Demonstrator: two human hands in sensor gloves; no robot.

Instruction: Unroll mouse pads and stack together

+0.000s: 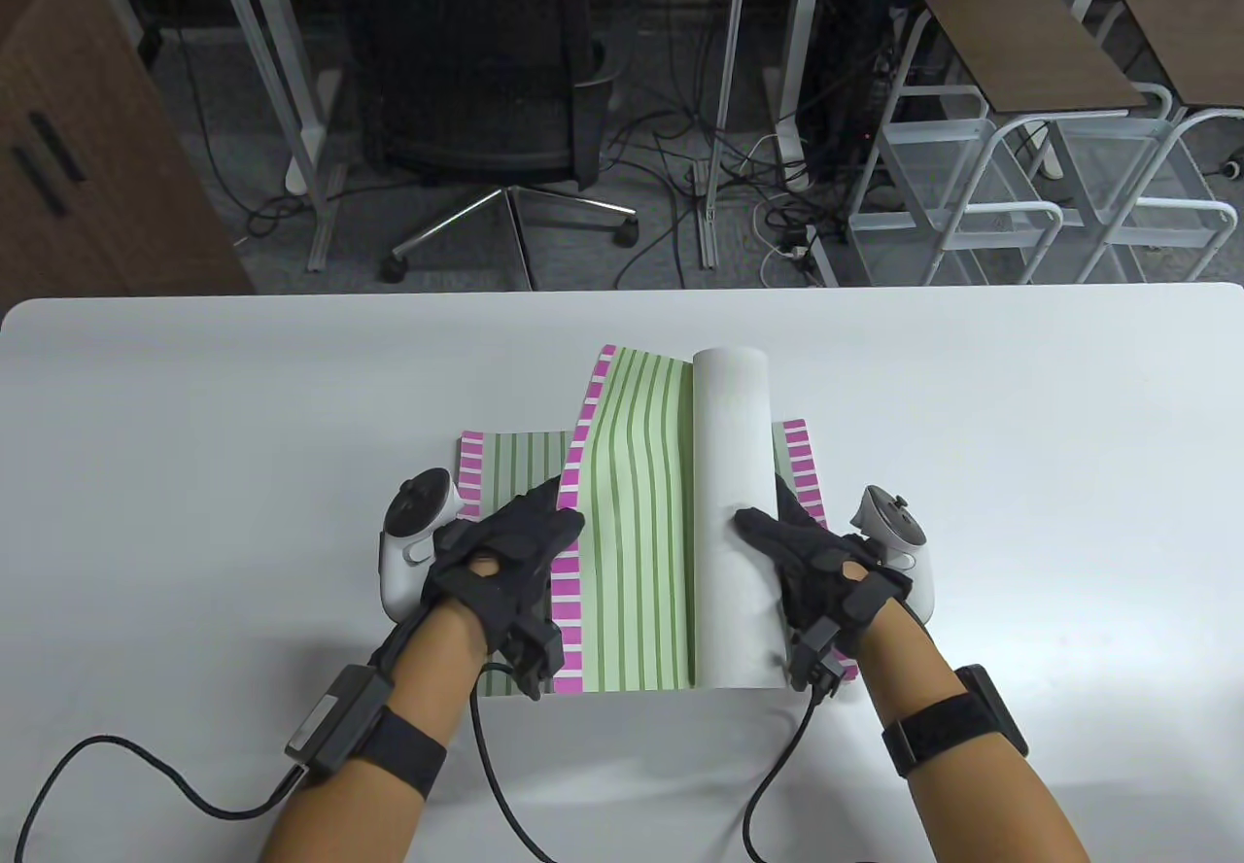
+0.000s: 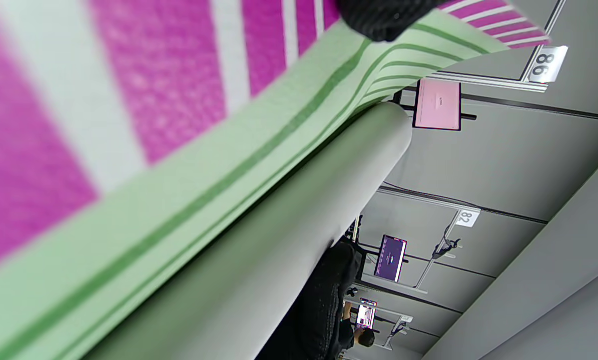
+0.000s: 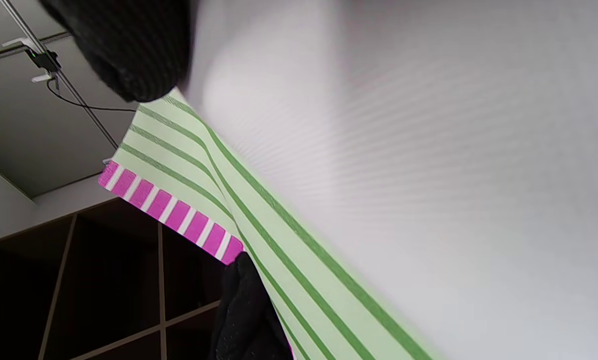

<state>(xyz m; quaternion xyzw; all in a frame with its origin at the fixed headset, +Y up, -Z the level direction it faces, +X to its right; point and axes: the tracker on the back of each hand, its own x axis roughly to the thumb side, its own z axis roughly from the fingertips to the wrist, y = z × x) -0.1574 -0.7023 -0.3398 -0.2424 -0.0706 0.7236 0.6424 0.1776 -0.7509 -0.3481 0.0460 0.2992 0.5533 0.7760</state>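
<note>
A green-striped mouse pad with a magenta-barred edge (image 1: pixel 637 513) lies half unrolled on top of a flat pad of the same pattern (image 1: pixel 510 460). Its still-rolled part is a white tube (image 1: pixel 734 513) on the right side. My left hand (image 1: pixel 505 562) presses the pad's magenta left edge down, fingers spread flat. My right hand (image 1: pixel 812 562) rests on the near end of the white roll, fingers against its side. The left wrist view shows the striped pad (image 2: pixel 178 165) and the roll (image 2: pixel 278 240) close up; the right wrist view shows the roll's white back (image 3: pixel 429 175) and stripes (image 3: pixel 228 200).
The white table (image 1: pixel 194 474) stretches wide to both sides of the pads. Glove cables (image 1: pixel 486 776) trail over the front edge. Beyond the far edge are an office chair (image 1: pixel 476 76) and metal stools (image 1: pixel 1020 124).
</note>
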